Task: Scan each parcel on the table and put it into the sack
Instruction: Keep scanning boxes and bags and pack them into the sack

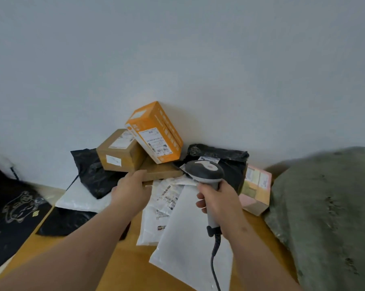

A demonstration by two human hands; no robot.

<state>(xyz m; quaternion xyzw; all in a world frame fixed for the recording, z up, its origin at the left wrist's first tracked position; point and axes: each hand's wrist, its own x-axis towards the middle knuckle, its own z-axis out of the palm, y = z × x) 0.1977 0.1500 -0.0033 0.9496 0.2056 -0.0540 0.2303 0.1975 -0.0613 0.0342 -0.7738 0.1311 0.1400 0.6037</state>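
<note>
Person at a wooden table [127, 267] piled w/ parcels, barcode scanner in right hand, left hand on a flat box.

L to R: black poly bag [93, 175] at back left; small brown carton [119, 152] on it, orange carton [156, 133] tilted against it. Left hand [133, 191] reaches fwd, thumb on top edge of flat cardboard box [162, 170], fingers hidden beneath; can't tell how they lie. White mailers [177, 223] lie centre, labels up. Right hand [219, 202] w/ fingers wrapped round handle of grey scanner [204, 171], head over the mailers. Black bag [229, 162] and pink box [257, 185] behind. Green woven sack [328, 217] at far right, beside table.
</note>
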